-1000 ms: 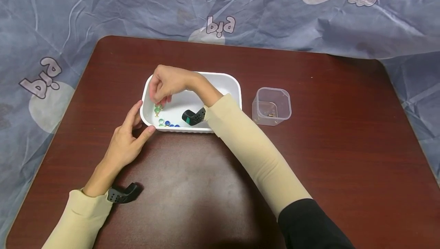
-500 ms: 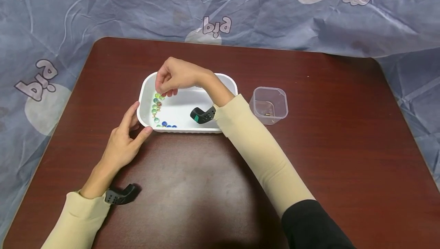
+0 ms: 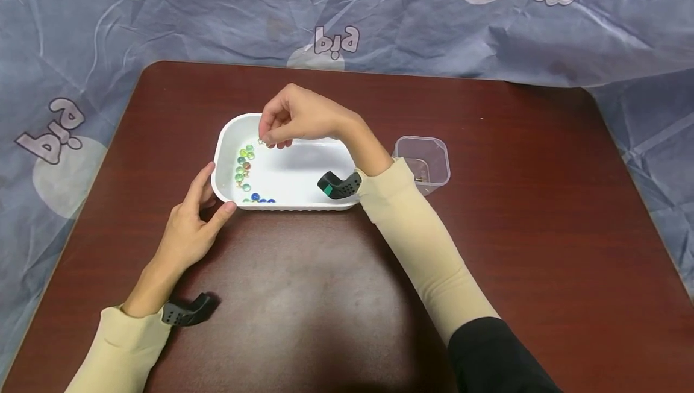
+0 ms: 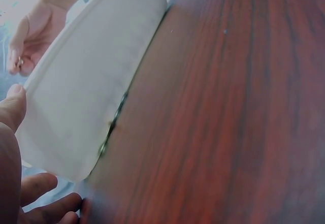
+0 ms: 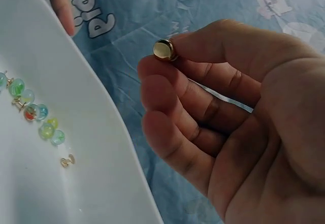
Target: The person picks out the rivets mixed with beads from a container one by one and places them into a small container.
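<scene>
My right hand pinches a small gold stud with a shiny round head between thumb and index fingertip. It hangs over the far left part of a white tray. At the tray's left end lie several glass marbles, green, blue and reddish, with small gold pieces among and beside them. My left hand touches the tray's near left corner, its thumb at the front rim and the other fingers, mostly straight, along the left side.
Right of the tray stands a clear plastic box, partly behind the right sleeve, with something small and gold at its bottom. A patterned blue-grey cloth lies beyond the far edge of the brown table.
My right hand has lifted from the marbles and moved to the right, uncovering more of them; the gold stud now shows at its fingertips. The left hand stays at the tray's corner.
</scene>
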Demonstrator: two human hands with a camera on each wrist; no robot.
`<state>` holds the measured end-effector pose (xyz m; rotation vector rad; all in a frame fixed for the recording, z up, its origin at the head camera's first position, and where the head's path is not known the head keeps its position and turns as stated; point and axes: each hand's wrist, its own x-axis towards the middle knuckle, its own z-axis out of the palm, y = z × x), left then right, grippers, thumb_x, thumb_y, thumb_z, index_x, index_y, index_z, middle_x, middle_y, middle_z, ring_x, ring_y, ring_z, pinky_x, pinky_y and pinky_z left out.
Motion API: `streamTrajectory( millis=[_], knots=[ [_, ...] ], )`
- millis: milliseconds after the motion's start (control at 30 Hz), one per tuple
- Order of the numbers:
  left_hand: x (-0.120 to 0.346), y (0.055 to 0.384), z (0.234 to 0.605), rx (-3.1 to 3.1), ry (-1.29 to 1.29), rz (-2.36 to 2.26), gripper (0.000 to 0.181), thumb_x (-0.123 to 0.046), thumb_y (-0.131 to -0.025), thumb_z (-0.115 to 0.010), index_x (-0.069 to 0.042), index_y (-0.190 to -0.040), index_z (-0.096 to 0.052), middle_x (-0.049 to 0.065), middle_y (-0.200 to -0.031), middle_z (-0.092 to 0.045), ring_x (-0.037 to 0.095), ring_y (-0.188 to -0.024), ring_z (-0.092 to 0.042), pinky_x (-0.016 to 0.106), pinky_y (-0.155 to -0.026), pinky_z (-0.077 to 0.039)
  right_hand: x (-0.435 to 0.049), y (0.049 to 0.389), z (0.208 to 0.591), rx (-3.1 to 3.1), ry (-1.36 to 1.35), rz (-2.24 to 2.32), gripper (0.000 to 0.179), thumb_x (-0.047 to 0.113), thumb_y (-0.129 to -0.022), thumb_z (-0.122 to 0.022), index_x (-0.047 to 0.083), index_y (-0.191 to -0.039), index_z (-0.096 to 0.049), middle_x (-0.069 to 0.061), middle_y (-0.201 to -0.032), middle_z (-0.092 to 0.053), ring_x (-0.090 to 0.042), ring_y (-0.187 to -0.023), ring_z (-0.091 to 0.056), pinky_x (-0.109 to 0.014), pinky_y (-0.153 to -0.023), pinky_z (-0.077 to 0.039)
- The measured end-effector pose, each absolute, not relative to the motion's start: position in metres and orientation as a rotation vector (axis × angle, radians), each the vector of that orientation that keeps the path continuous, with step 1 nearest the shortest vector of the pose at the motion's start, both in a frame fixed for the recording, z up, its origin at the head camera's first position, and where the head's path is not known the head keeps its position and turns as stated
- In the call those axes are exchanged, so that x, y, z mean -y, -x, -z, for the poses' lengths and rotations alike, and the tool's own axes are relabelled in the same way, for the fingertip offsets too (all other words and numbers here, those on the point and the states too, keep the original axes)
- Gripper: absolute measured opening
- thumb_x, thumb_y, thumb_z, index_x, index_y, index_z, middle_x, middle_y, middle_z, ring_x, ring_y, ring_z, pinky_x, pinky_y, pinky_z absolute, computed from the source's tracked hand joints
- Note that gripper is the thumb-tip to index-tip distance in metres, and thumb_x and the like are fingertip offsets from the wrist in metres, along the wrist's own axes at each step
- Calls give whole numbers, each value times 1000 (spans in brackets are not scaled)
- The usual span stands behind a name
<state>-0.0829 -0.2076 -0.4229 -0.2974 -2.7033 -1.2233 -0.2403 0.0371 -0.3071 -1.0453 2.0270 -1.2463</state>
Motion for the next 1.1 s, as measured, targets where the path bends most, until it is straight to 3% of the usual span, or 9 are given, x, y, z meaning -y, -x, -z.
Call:
streamTrajectory(
  millis=[233, 333, 600, 867, 1100],
  knots=[
    [207, 85, 424, 2681, 335, 1223, 75, -22, -96, -68, -18, -157, -26, 14, -139, -56, 36, -113, -63, 18, -95, -40, -61, 231, 303, -2098, 1043, 1252, 6, 2, -85, -68, 3, -87, -74, -14, -79, -70, -24, -71, -63, -34, -68, -52],
    [207, 85, 424, 2669, 341, 1222, 75, -21, -96, -68, -17, -157, -26, 14, -140, -56, 36, -113, -63, 15, -94, -39, -69, 228, 303, -2118, 1038, 1252, 6, 2, -85, -69, 4, -87, -74, -12, -79, -70, -27, -73, -65, -33, -69, -52],
    [208, 83, 425, 2693, 307, 1219, 75, -22, -96, -68, -19, -158, -25, 13, -140, -55, 36, -113, -63, 29, -96, -43, -95, 220, 299, -2196, 974, 1256, 5, 0, -84, -70, 3, -88, -74, -9, -79, -70, -24, -73, -64, -29, -68, -52],
    [207, 83, 426, 2667, 336, 1224, 74, -19, -96, -67, -16, -157, -25, 14, -139, -56, 37, -109, -63, 7, -90, -36, -129, 218, 294, -2265, 962, 1286, 6, -2, -84, -72, -1, -90, -72, -12, -80, -69, -19, -71, -63, -26, -67, -51],
    [207, 83, 426, 2661, 338, 1211, 74, -20, -96, -67, -17, -157, -26, 14, -138, -57, 37, -108, -63, 7, -90, -36, -163, 217, 290, -2364, 931, 1317, 4, -1, -84, -72, 0, -88, -74, -9, -74, -65, -15, -64, -54, -23, -59, -44]
  ],
)
